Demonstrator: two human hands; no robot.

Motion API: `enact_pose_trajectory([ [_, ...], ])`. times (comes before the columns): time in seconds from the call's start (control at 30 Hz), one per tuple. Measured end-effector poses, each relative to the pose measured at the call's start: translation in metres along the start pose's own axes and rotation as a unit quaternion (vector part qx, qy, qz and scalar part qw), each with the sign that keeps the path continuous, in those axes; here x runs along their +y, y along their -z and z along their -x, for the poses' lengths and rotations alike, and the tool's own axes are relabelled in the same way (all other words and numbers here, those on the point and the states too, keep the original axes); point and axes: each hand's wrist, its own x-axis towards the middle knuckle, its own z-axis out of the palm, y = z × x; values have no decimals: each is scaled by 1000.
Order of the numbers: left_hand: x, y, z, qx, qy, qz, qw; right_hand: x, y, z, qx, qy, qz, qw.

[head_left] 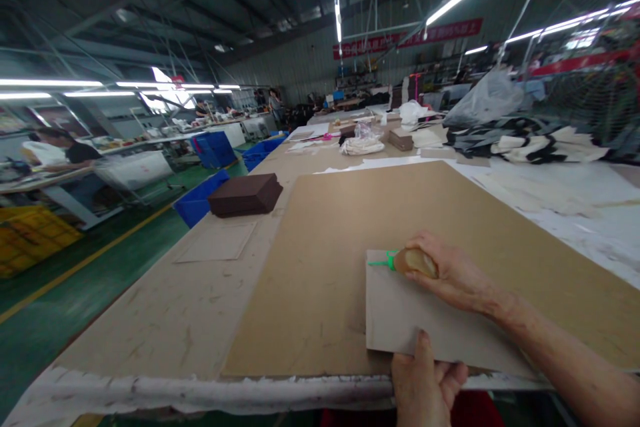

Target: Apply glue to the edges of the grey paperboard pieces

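Note:
My right hand (pixel 440 267) is wrapped round a squeeze bottle (pixel 418 263) with a green nozzle (pixel 384 262). The nozzle points left, over the upper left corner of a light grey-beige sheet (pixel 395 310). That sheet lies on a large tan board (pixel 310 267) near the table's front edge. At the sheet's near edge is my left hand (pixel 425 377), its thumb resting on top and the other fingers at or below the edge; it pinches the sheet there.
A dark brown stack (pixel 245 195) and a thin pale sheet (pixel 216 241) lie on the left of the table. Blue bins (pixel 200 200) stand beyond its left edge. Fabric scraps (pixel 530 139) and plastic bags fill the back right. A seated person (pixel 67 147) is at far left.

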Motion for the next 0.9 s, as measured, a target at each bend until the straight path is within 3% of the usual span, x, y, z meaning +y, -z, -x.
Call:
enact_pose_trajectory([
  [0.6,1,-1,-2,7,10,-27,1000,2,6,5,-7,-11,-44,999],
  [0.8,1,-2,-3,17,12,-27,999,-8,14,18,-72,-4,-93,993],
  [0.9,2,-3,-2,20,4,-29,999,-6,16,15,-35,-11,-75,997],
])
